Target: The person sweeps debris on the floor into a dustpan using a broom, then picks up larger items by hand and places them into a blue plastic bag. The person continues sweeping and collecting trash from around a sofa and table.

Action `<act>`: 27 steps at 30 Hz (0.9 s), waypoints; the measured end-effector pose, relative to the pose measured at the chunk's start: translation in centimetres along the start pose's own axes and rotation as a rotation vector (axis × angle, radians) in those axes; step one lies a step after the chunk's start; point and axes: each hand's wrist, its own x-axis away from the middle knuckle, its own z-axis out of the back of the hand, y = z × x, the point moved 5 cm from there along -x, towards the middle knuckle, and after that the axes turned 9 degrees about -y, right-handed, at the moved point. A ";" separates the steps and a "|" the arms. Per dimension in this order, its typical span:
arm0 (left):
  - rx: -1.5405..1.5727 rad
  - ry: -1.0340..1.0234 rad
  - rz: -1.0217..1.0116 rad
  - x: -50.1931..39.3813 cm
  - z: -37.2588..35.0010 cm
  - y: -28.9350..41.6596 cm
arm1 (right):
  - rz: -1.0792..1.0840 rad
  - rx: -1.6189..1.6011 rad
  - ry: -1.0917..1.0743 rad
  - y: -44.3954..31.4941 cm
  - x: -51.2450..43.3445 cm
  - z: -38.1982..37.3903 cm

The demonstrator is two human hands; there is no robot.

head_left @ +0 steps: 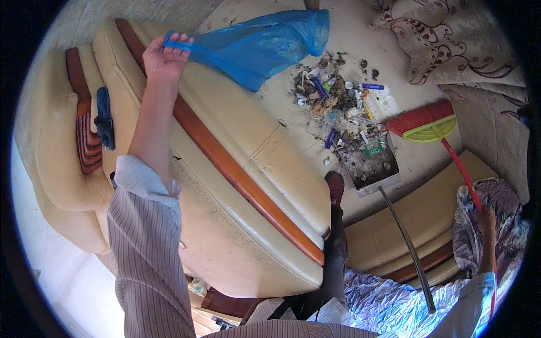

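Observation:
My left hand (pixel 167 57) grips the gathered edge of a blue plastic bag (pixel 270 46), which stretches away to the right above the floor. At the right side, my right hand (pixel 487 217) is closed around the red handle of a broom (pixel 422 122). The broom has red bristles and a yellow-green head, and its bristles are close to a heap of rubbish (pixel 334 93). Just below the heap lies a metal dustpan (pixel 370 169) with dirt and scraps in it. Its long handle (pixel 408 249) slants down towards me.
Cream sofa sections with wooden trim (pixel 236 169) take up the left. Another cushioned section (pixel 397 228) and crumpled cloth (pixel 380 300) lie at lower right. A patterned curtain (pixel 456 46) hangs upper right. My shoe (pixel 335 186) is beside the dustpan. A dark blue object (pixel 104 118) rests on the sofa.

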 end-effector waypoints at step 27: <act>-0.124 -1.063 -0.283 2.3 -9.0 0.5 | 0.394 -0.954 -0.027 -20.5 -8.9 -3.8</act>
